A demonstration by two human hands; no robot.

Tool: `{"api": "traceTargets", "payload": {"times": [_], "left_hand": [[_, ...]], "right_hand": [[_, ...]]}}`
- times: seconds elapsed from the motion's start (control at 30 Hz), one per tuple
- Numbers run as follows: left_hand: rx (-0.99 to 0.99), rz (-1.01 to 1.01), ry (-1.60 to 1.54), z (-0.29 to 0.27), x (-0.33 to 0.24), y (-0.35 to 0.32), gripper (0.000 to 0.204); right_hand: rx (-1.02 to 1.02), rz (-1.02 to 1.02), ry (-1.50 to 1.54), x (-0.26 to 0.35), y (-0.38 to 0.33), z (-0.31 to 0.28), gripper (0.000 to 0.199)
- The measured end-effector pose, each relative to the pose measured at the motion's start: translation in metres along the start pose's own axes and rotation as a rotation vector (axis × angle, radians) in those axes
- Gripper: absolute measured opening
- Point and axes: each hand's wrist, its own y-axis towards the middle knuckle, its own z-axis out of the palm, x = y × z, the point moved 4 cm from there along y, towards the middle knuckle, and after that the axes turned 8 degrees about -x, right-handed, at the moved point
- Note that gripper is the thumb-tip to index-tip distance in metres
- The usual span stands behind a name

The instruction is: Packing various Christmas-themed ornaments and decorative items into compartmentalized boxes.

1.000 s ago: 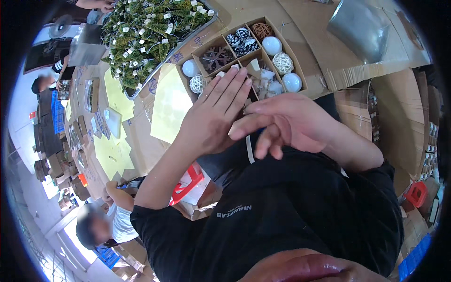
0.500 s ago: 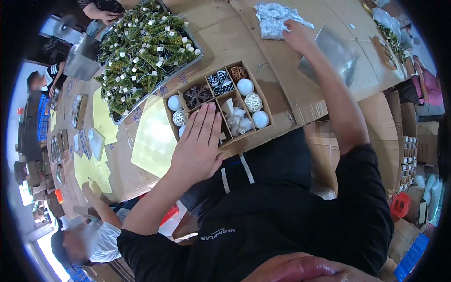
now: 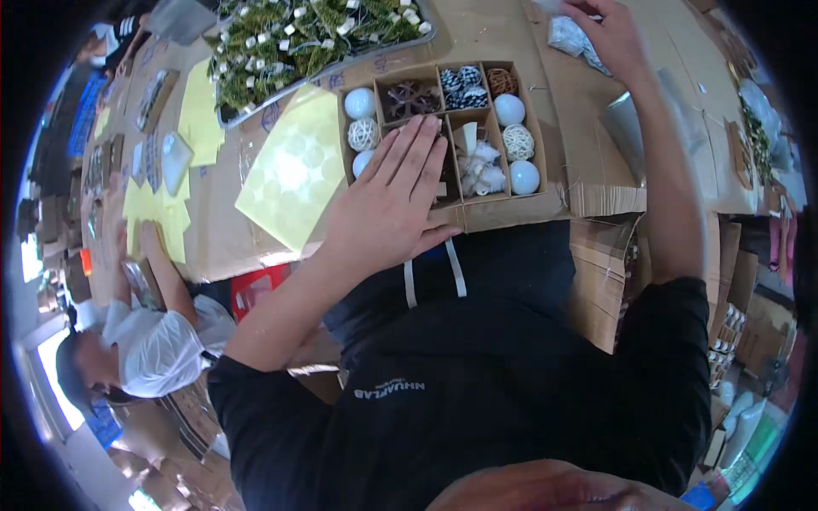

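- My left hand (image 3: 388, 204) lies flat with fingers spread wide on the near left part of a cardboard box (image 3: 443, 136) with compartments. As I judge it, the palm presses down to steady the box; it grips nothing.
- The box sits at the near edge of the bench (image 3: 477, 38), just in front of my body, its front wall about level with that edge.
- My right arm is stretched toward the far right of the bench. My right hand (image 3: 609, 38) rests on a clear bag (image 3: 569, 38) of pale pieces there, fingers curled down on it; I cannot tell whether it has really closed on the bag.
- Box contents: white balls (image 3: 509, 109) and woven wicker balls (image 3: 518, 141) down the left and right columns, dark brown star shapes (image 3: 409, 98) and black-and-white patterned pieces (image 3: 464, 85) along the far row, small white figures (image 3: 479, 166) in the middle.
- Left of the box a pale yellow sheet (image 3: 290, 175) with round cut-outs lies flat on the bench. More yellow sheets (image 3: 200, 115) lie toward the left edge.
- At the far edge a metal tray (image 3: 426, 36) holds a heap of green sprigs with small white tags.
- A red package (image 3: 260, 289) shows below the near edge, at left.
- Another person in a white top (image 3: 162, 349) works at the left end.
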Motion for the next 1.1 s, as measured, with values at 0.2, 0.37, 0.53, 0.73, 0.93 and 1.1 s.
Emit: {"api": "traceTargets", "payload": {"times": [0.2,0.37,0.53,0.73,0.93,1.1], "left_hand": [[0.005,-0.056,0.047,0.004,-0.002,-0.004,0.091],[-0.005,-0.082,0.081,0.004,-0.002,-0.001,0.086],[-0.037,-0.084,0.069,0.004,-0.001,-0.003,0.079],[-0.073,-0.096,0.011,0.003,0.001,-0.004,0.078],[-0.067,-0.075,-0.028,0.004,-0.001,-0.003,0.081],[-0.059,-0.067,-0.002,0.005,0.000,0.000,0.081]], "right_hand": [[0.384,-0.605,0.170,0.189,-0.036,0.023,0.015],[0.443,-0.772,0.015,0.200,-0.062,0.040,0.020],[0.459,-0.779,-0.094,0.209,-0.078,0.058,0.012],[0.450,-0.589,-0.071,0.218,-0.093,0.057,0.018],[0.526,-0.535,-0.195,0.224,-0.106,0.053,0.021],[0.653,-0.405,-0.093,0.218,-0.102,0.052,0.025]]}}
